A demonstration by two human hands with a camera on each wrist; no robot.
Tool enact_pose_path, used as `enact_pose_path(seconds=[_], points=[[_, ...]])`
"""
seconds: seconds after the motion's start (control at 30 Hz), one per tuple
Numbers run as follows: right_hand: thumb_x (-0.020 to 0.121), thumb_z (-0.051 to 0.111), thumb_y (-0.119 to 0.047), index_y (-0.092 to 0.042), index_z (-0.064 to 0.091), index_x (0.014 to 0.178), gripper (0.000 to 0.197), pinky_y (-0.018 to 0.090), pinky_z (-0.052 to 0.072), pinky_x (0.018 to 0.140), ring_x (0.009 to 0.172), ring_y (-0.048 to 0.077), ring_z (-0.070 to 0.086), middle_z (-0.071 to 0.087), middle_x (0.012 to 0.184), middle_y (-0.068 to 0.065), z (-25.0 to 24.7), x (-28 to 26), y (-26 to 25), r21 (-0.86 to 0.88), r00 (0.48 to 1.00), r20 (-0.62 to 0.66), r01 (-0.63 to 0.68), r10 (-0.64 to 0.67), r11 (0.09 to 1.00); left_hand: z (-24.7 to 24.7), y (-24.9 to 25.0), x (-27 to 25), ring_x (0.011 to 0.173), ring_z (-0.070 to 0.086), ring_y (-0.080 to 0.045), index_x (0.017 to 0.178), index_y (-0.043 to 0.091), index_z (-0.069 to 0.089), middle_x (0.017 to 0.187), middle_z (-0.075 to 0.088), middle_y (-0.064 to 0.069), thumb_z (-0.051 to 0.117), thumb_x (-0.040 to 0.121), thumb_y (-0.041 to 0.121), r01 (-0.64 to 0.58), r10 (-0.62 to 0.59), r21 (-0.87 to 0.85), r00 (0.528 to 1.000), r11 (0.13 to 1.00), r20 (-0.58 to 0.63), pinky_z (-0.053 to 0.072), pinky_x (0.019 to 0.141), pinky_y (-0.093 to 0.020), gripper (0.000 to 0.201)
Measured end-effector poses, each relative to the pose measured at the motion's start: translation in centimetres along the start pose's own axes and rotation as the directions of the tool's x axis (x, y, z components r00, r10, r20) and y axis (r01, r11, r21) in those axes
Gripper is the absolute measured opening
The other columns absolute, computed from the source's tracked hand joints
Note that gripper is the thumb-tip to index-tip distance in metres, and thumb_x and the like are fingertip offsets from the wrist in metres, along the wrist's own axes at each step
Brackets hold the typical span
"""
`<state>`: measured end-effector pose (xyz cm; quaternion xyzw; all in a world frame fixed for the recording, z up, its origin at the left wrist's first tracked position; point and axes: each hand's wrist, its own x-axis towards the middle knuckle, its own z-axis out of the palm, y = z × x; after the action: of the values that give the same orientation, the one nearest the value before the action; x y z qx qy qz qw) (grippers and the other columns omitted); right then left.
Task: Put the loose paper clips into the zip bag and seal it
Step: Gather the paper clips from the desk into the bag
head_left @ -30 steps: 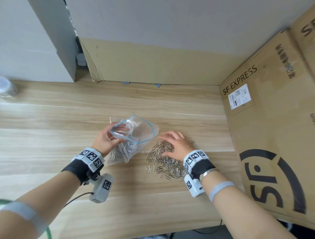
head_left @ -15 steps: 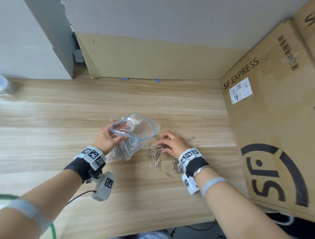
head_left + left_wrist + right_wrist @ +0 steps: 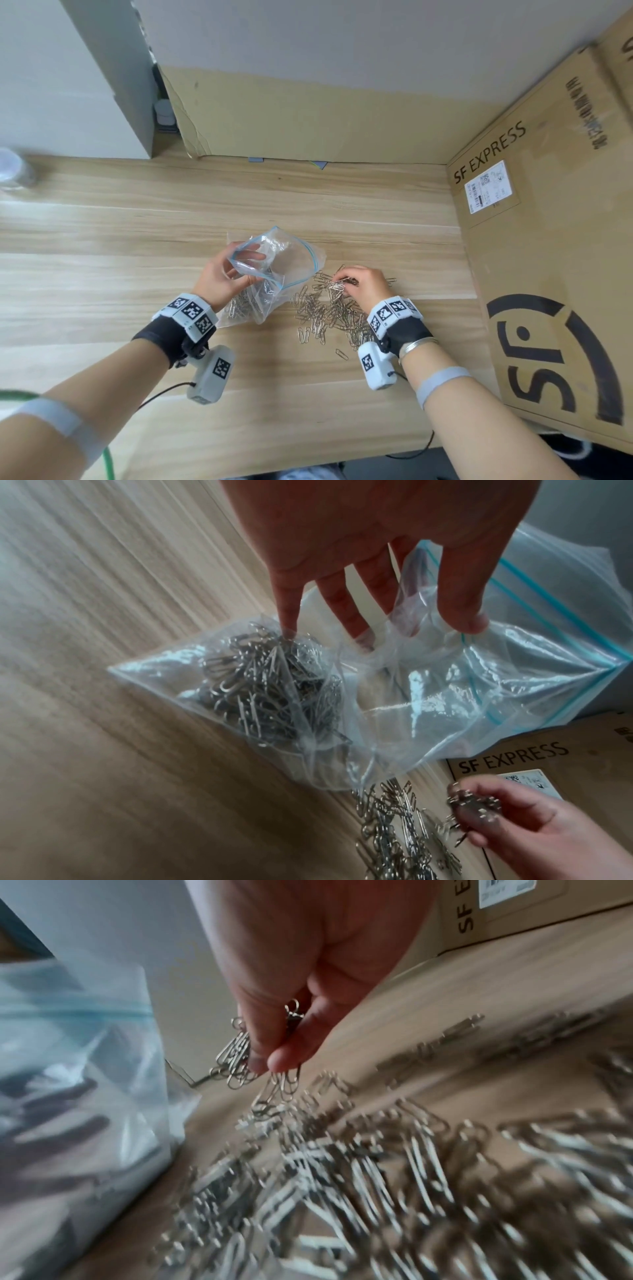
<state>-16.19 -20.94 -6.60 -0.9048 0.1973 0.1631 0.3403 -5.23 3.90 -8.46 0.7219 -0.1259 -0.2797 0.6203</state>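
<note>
A clear zip bag [image 3: 274, 270] with a blue seal strip stands open on the wooden table, and a heap of silver paper clips [image 3: 270, 685] lies in its bottom. My left hand [image 3: 226, 274] grips the bag's mouth, fingers inside and thumb outside, seen too in the left wrist view [image 3: 394, 593]. To its right, loose paper clips [image 3: 329, 311] are scattered on the table. My right hand [image 3: 356, 284] hovers over the pile and pinches a bunch of clips [image 3: 240, 1053] between thumb and fingers [image 3: 284, 1056], just right of the bag [image 3: 78, 1069].
A large SF EXPRESS cardboard box [image 3: 548, 240] stands along the right side of the table [image 3: 102, 257]. A cardboard sheet [image 3: 308, 116] leans at the back wall. A blurred round container [image 3: 13, 168] sits at the far left. A cable hangs off the front edge.
My right hand went from lying flat on the pile to curling and lifting a bunch of clips. The left hand kept holding the bag open.
</note>
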Motion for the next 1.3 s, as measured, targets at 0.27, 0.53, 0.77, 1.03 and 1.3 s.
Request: enact_pose_path(seconds=[0.27, 0.53, 0.77, 1.03, 1.3], points=[[0.084, 0.057, -0.001, -0.021, 0.068, 0.092, 0.024, 0.006, 0.045, 0.049, 0.064, -0.006, 0.06, 0.064, 0.087, -0.007, -6.0, -2.0, -5.6, 0.135, 0.99, -0.12, 0.088, -0.072, 0.987, 0.2, 0.0, 0.0, 0.093, 0.06, 0.005, 0.106, 0.031, 0.052, 0.091, 0.067, 0.027, 0.072, 0.068, -0.002, 0.016, -0.016, 0.019, 1.0, 1.0, 0.005, 0.041, 0.092, -0.022, 0.054], [0.079, 0.058, 0.004, -0.015, 0.072, 0.089, 0.026, 0.017, 0.047, 0.077, 0.072, 0.007, 0.057, 0.066, 0.09, -0.002, -3.4, 0.2, -13.1, 0.005, 0.921, -0.061, 0.386, -0.385, 0.923, 0.2, 0.4, -0.4, 0.092, 0.058, 0.01, 0.105, 0.034, 0.051, 0.092, 0.067, 0.014, 0.071, 0.068, -0.002, 0.017, -0.017, 0.005, 1.0, 1.0, -0.008, 0.04, 0.088, -0.019, 0.055], [0.079, 0.065, -0.004, -0.022, 0.07, 0.1, 0.028, 0.022, 0.043, 0.096, 0.095, 0.008, 0.061, 0.068, 0.11, -0.003, -2.0, 0.1, -12.5, -0.019, 0.924, 0.1, 0.373, -0.369, 0.928, -0.2, 0.6, -0.6, 0.089, 0.059, 0.01, 0.104, 0.032, 0.051, 0.087, 0.067, 0.027, 0.07, 0.068, -0.001, 0.038, -0.038, -0.016, 0.999, 0.999, -0.016, 0.042, 0.085, -0.019, 0.053], [0.089, 0.051, -0.01, -0.024, 0.063, 0.091, 0.018, 0.022, 0.052, 0.069, 0.076, 0.008, 0.059, 0.064, 0.096, -0.011, -3.5, 1.4, -6.8, 0.132, 0.996, -0.088, 0.014, -0.002, 0.991, -0.3, 0.4, -0.8, 0.089, 0.06, 0.007, 0.102, 0.032, 0.053, 0.087, 0.069, 0.023, 0.071, 0.069, 0.0, 0.026, -0.026, 0.001, 0.999, 1.0, -0.041, 0.045, 0.085, -0.022, 0.049], [0.092, 0.047, -0.015, -0.023, 0.04, 0.135, 0.045, 0.035, 0.016, 0.112, 0.134, 0.023, 0.025, 0.034, 0.145, -0.001, 2.3, 2.1, -3.7, -0.338, 0.958, 0.256, 0.214, -0.129, 0.917, -0.2, 0.3, -0.8, 0.087, 0.061, 0.005, 0.1, 0.032, 0.054, 0.086, 0.069, 0.023, 0.071, 0.068, 0.003, 0.021, -0.022, -0.009, 0.999, 1.0, -0.048, 0.047, 0.075, -0.009, 0.047]])
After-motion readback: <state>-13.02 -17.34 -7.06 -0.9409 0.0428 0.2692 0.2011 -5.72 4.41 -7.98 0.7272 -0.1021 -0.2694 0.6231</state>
